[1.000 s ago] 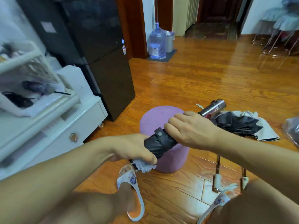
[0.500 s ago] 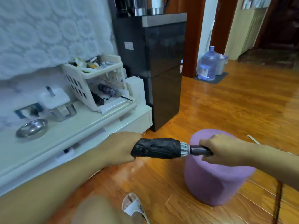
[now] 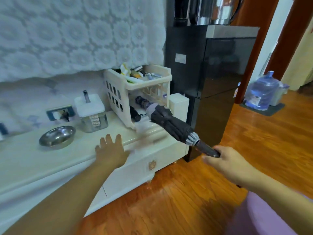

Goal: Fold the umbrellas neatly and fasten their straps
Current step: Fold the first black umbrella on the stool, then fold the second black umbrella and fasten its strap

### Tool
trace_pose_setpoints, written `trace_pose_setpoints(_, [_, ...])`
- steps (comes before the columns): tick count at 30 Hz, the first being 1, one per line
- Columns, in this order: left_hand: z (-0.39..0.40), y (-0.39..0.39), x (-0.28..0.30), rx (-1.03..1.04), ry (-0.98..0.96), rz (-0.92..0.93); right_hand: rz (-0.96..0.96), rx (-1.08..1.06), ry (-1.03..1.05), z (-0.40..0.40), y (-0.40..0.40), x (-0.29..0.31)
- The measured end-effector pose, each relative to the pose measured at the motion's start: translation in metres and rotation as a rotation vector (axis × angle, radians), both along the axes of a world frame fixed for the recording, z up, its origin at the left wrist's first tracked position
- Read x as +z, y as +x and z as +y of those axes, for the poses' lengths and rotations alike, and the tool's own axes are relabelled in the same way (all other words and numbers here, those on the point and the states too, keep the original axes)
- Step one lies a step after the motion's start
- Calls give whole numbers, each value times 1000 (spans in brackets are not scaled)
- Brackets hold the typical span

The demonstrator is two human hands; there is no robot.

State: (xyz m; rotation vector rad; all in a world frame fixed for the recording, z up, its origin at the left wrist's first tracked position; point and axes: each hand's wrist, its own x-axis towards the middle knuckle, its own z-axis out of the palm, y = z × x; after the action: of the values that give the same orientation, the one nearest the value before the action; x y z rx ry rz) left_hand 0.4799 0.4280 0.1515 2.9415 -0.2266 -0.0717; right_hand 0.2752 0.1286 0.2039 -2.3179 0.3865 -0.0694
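Head view: the black umbrella [image 3: 171, 126] looks rolled tight, folding seemingly done, though its strap is not visible. The right hand [image 3: 225, 160] clasps its handle; the left hand [image 3: 111, 150] hovers spread, holding nothing. Its long axis slants up-left — tip inside the white basket [image 3: 135, 85], beside another folded umbrella [image 3: 142, 101]. Stowing appears to remain
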Motion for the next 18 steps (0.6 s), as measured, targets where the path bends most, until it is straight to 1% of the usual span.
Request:
trace_pose_setpoints(2, [25, 22, -26, -40, 192, 59, -24, -46, -42, 5, 54, 4])
trace_pose_setpoints(4, [41, 29, -53, -102, 306, 121, -31, -63, -111, 12, 109, 4])
trace_pose_setpoints(6, [47, 26, -75, -129, 376, 111, -39, -35, -210, 17, 161, -3])
trace_pose_setpoints(7, [48, 27, -80, -139, 382, 83, -44, -16, -252, 20, 185, -8])
trace_pose_setpoints(11, [60, 54, -61, -141, 219, 65, -85, 13, -325, 43, 269, -22])
trace_pose_setpoints(15, [66, 58, -71, -154, 254, 101, -105, -32, -334, 65, 324, -43])
trace_pose_setpoints(18, [61, 59, -82, -123, 256, 111, -48, -72, -351, 66, 349, -59])
